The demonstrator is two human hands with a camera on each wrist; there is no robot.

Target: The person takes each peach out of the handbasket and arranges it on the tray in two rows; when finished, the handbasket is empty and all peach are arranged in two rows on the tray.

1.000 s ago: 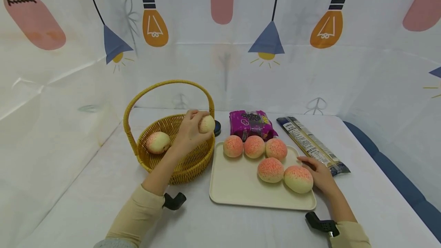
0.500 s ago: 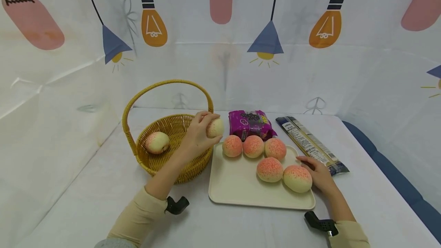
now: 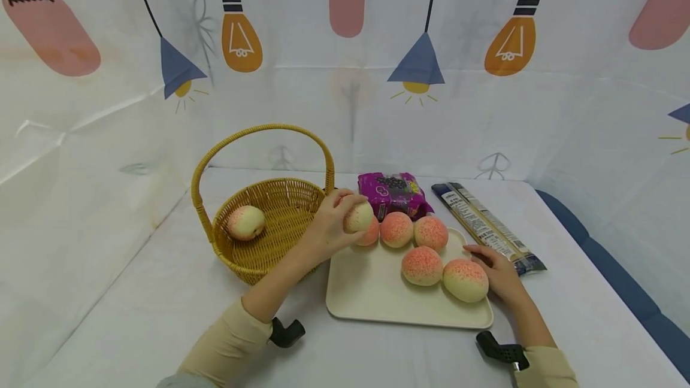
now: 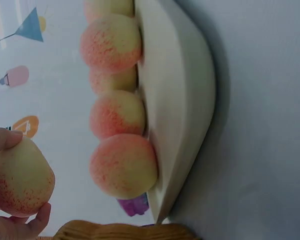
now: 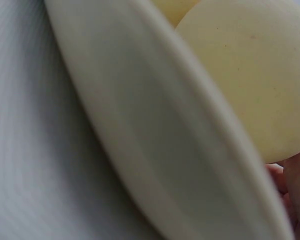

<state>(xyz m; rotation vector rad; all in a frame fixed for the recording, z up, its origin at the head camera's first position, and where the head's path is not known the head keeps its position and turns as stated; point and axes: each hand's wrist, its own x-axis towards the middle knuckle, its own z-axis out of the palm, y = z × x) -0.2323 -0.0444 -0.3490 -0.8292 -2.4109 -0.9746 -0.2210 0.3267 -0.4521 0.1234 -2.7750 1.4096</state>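
My left hand (image 3: 331,226) pinches a pale peach (image 3: 358,217) between thumb and fingers. In the head view it overlaps the leftmost peach (image 3: 371,235) of the back row, over the cream tray (image 3: 366,292)'s far left corner. The left wrist view shows the held peach (image 4: 22,177) off to the side of the tray's row. My right hand (image 3: 498,271) rests at the tray's right edge beside the large front peach (image 3: 466,280), its fingers partly hidden behind that fruit. Another peach (image 3: 246,223) lies inside the wicker basket (image 3: 291,220).
Behind the tray sits a purple snack packet (image 3: 396,193). A long flat packet (image 3: 490,226) lies slanted to its right. The basket's tall arched handle (image 3: 264,129) rises left of the tray. A dark blue seat (image 3: 620,274) shows past the table's right edge.
My left hand has carried the peach rightward and slightly nearer, from over the basket's right side to over the tray's far left corner. My right hand stays in place.
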